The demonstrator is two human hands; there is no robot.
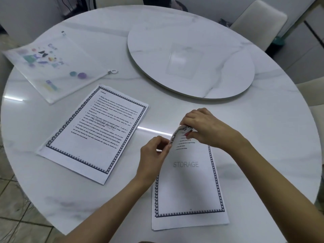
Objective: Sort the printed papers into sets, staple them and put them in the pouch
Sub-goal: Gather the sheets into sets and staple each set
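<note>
A set of printed papers [189,186] with a dark patterned border and a grey "STORAGE" watermark lies near the table's front edge. My left hand [154,155] pinches its upper left corner and lifts it off the table. My right hand [205,127] grips a small metal stapler [185,129] clamped over that lifted top corner; most of the stapler is hidden under my fingers. A second stack of printed papers [94,132] lies to the left, turned at an angle. The translucent zip pouch [52,65] with colourful prints rests at the far left.
A round white marble table [263,137] carries everything. A raised turntable disc [191,62] sits at its far centre. Pale chairs [259,20] stand behind the table at the right. Tiled floor shows at the lower left.
</note>
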